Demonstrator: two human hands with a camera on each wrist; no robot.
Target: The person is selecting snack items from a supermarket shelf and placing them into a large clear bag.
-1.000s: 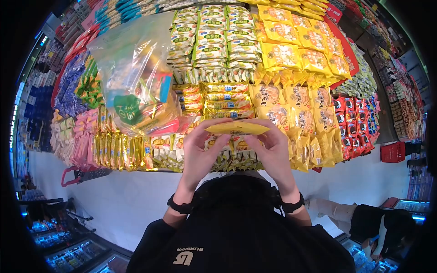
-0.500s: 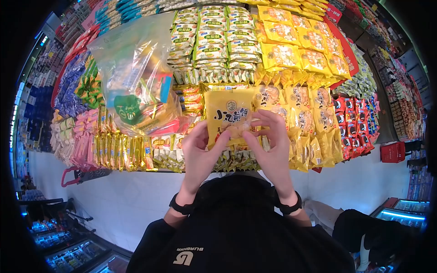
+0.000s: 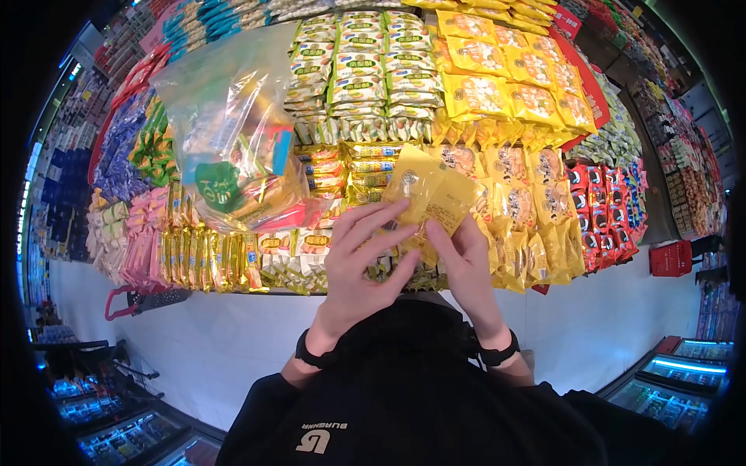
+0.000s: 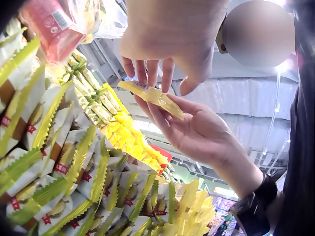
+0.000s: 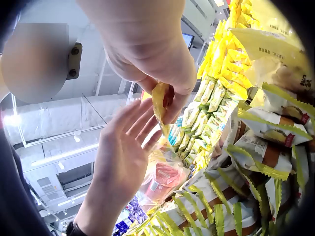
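Note:
A flat yellow snack packet [image 3: 430, 186] is held tilted over the front of the display, its side with small print facing up. My right hand [image 3: 470, 268] pinches its lower right part, thumb on top and fingers beneath. My left hand [image 3: 353, 268] is at the packet's left edge with fingers spread and fairly straight, the tips right at the wrapper. Seen from the left wrist, the packet [image 4: 155, 100] lies on the right fingers [image 4: 157, 115], under the left fingertips. In the right wrist view, the packet [image 5: 159, 105] appears edge-on in the right hand's grip.
A clear plastic bag [image 3: 233, 101] of assorted snacks lies on the left of the display. Yellow packets [image 3: 513, 198] are stacked at right, green-and-white packets [image 3: 361, 66] behind, gold-wrapped bars [image 3: 206, 256] front left. A red basket [image 3: 671, 259] stands at far right.
The packet went from edge-on to showing its printed front, then turned over and tilted to the right. My left fingers have loosened and spread, while the right hand has taken the packet.

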